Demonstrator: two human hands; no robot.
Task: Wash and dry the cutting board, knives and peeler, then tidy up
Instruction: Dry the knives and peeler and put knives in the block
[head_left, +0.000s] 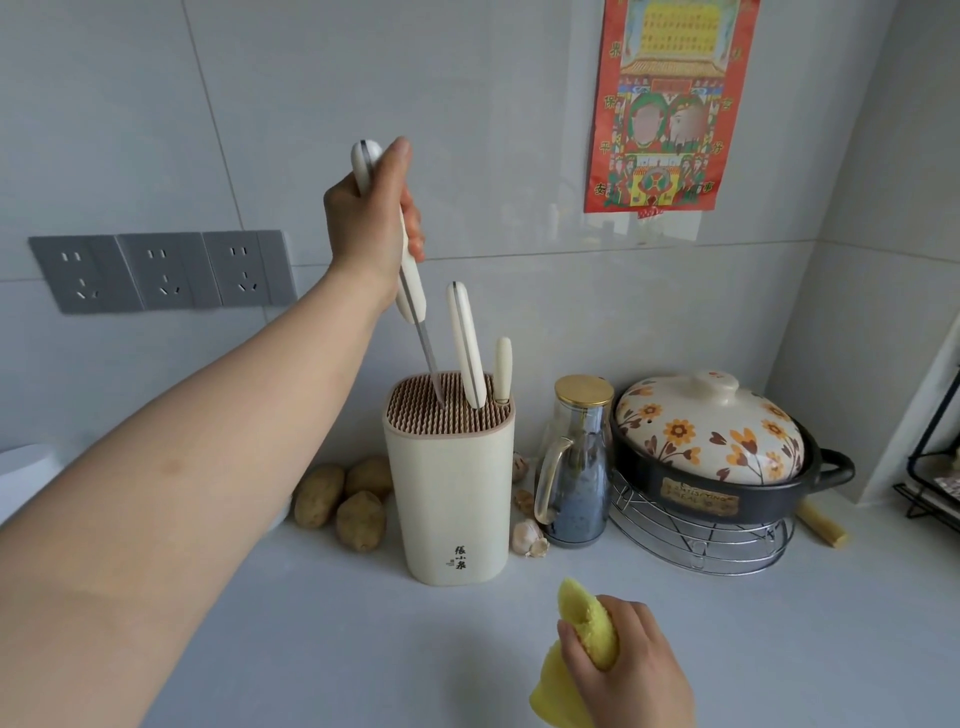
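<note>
Slotting the knife (413, 299) into the knife block (449, 493) looks like the step in hand: tidy-up stage, washing and drying prob. done. The left hand (371, 223) has its fingers wrapped round the cream handle, blade pointing down, tip just in among the block's slots. The right hand (631, 670), low over the bench (311, 649), has its fingers clenched on a bunched yellow cloth (589, 623). Next move calls for a straight push down, clear of the neighbouring handle. Count: 1 knife in hand; 2 more in the block, a long handle (466, 343) & a short handle (503, 369), can't tell if either's the peeler; 1 cloth; 3 potatoes (318, 496) beside the block. Cutting board not in sight.
</note>
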